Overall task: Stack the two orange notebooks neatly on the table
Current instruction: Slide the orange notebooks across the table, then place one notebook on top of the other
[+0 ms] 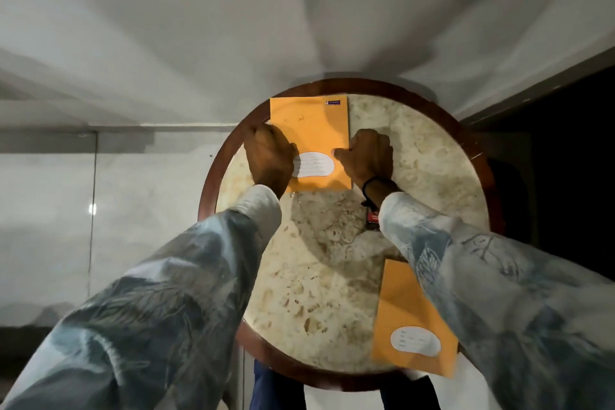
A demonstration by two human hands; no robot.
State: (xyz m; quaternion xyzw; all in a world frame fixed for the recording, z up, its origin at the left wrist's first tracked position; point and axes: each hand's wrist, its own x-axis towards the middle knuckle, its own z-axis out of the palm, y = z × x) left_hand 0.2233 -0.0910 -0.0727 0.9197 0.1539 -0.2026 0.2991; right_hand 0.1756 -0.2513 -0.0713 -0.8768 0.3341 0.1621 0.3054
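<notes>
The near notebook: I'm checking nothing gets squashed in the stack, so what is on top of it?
The right sleeve crosses over the near notebook, hiding its upper right part. The visible cover shows only its white label. What lies under the sleeve cannot be seen.

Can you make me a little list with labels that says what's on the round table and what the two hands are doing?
table: round table, pale stone top, dark wooden rim
far notebook: orange notebook lying flat at the far side, white label facing up
near notebook: second orange notebook at the near edge, tilted, partly under the right sleeve
left hand: left hand gripping the far notebook's left edge
right hand: right hand gripping its right edge, black band on the wrist
stacked yet: no, the notebooks lie apart
</notes>
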